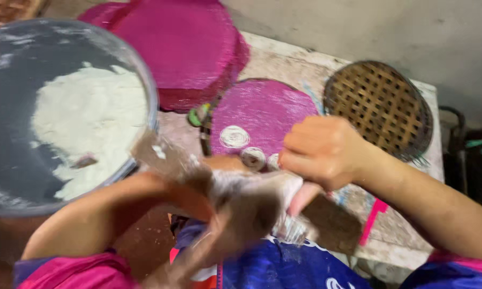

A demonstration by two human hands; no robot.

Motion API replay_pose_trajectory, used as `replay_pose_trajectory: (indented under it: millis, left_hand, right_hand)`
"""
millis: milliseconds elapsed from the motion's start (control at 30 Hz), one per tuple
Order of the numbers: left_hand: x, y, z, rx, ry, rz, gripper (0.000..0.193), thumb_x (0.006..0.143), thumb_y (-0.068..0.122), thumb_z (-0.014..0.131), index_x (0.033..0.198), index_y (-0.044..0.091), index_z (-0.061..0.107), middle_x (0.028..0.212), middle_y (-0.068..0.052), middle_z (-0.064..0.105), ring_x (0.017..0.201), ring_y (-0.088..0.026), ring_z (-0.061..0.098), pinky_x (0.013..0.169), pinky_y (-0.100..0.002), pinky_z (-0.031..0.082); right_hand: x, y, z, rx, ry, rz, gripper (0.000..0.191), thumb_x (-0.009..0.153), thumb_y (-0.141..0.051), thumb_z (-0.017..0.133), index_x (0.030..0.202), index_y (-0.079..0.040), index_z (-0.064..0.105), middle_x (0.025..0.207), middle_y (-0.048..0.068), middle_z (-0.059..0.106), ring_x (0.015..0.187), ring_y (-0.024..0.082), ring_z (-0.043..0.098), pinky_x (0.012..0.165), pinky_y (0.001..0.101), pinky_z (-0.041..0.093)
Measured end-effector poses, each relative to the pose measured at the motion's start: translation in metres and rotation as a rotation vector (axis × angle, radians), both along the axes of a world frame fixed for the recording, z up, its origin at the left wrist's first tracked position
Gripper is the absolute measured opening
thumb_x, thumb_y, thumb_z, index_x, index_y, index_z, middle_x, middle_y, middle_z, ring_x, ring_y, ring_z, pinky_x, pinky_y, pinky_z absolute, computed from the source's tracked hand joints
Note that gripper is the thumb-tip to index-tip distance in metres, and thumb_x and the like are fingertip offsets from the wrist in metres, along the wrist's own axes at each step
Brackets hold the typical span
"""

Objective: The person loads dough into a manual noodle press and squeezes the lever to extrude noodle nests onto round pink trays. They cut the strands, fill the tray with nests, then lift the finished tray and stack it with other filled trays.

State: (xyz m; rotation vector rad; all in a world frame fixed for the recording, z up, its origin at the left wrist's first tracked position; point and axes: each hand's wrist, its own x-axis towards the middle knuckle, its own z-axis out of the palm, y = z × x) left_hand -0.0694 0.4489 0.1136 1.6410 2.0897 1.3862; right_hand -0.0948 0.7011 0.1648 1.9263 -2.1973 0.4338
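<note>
My left hand (235, 206) is blurred with motion and closed around a pale, floury piece of dough (262, 184) just above my lap. My right hand (321, 152) is curled over the same dough from the right, its fingers pinching it. Just beyond the hands lies a round magenta tray (273, 109) with three small white dough coils (234, 137) along its near edge.
A large grey pan (16, 107) with a heap of white flour (91, 126) fills the left side. A stack of magenta trays (182, 48) sits at the back. A round woven bamboo basket (380, 107) rests at the table's right end, near its edge.
</note>
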Motion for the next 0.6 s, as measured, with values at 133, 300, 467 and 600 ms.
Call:
replay_pose_trajectory:
  millis: [133, 300, 467, 600]
  left_hand:
    - [0.046, -0.089, 0.001, -0.453, -0.069, 0.145, 0.037, 0.07, 0.03, 0.073, 0.104, 0.016, 0.072, 0.083, -0.012, 0.071, 0.077, -0.035, 0.07, 0.065, -0.044, 0.052]
    - [0.065, -0.246, -0.054, -0.496, -0.325, 0.426, 0.022, 0.087, 0.028, 0.07, 0.107, 0.018, 0.073, 0.086, -0.011, 0.073, 0.081, -0.031, 0.072, 0.07, -0.043, 0.054]
    - [0.053, -0.453, -0.115, 0.134, -0.902, 0.597, 0.031, 0.09, 0.016, 0.07, 0.116, -0.001, 0.074, 0.088, -0.017, 0.074, 0.08, -0.025, 0.07, 0.072, -0.04, 0.055]
    - [0.061, -0.472, -0.171, 0.227, -1.386, 0.305, 0.024, 0.087, 0.011, 0.063, 0.107, -0.002, 0.07, 0.1, -0.01, 0.074, 0.089, -0.018, 0.071, 0.08, -0.035, 0.059]
  right_hand:
    - [0.023, -0.086, -0.02, 0.184, -0.611, 0.151, 0.052, 0.097, -0.055, 0.059, 0.085, -0.004, 0.057, 0.075, 0.012, 0.057, 0.072, 0.036, 0.061, 0.062, 0.0442, 0.045]
    - [0.021, -0.173, -0.053, 0.161, -0.911, 0.185, 0.045, 0.102, -0.046, 0.058, 0.087, -0.004, 0.06, 0.074, 0.011, 0.056, 0.072, 0.033, 0.066, 0.063, 0.0431, 0.045]
    - [-0.03, -0.258, -0.041, 0.026, -0.113, 0.124, 0.028, 0.081, -0.034, 0.073, 0.092, -0.008, 0.068, 0.077, 0.008, 0.063, 0.07, 0.03, 0.064, 0.059, 0.0431, 0.049]
    - [-0.078, -0.353, -0.03, 0.073, 0.427, 0.15, 0.038, 0.078, -0.019, 0.075, 0.114, -0.01, 0.069, 0.093, 0.008, 0.066, 0.083, 0.026, 0.065, 0.067, 0.0422, 0.052]
